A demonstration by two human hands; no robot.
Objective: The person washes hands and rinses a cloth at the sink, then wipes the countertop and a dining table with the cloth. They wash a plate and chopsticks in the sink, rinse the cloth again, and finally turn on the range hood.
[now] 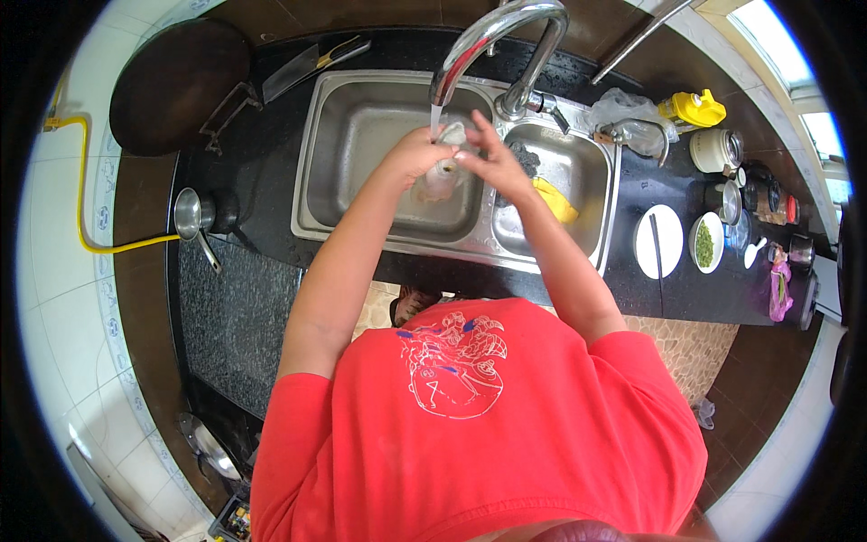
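Note:
Water runs from the chrome faucet (501, 40) over the large basin of the double steel sink (305, 156). Under the stream my left hand (421, 154) grips a pale whitish item (451, 134), whose kind I cannot tell. Below the fingers, a pinkish, partly translucent shape (439, 184) shows over the basin; whether it belongs to the same item is unclear. My right hand (498, 162) is just to the right, slightly blurred, fingers spread, its thumb close to or touching the item. A yellow cloth-like thing (555, 200) and a dark scouring pad (523, 158) lie in the small basin.
Left of the sink are a cleaver (291, 72), a round dark board (179, 87) and a small steel pan (188, 213). On the right counter stand a white plate (667, 237) with dark chopsticks (656, 247), a bowl of chopped greens (704, 245), a yellow container (694, 108) and several jars.

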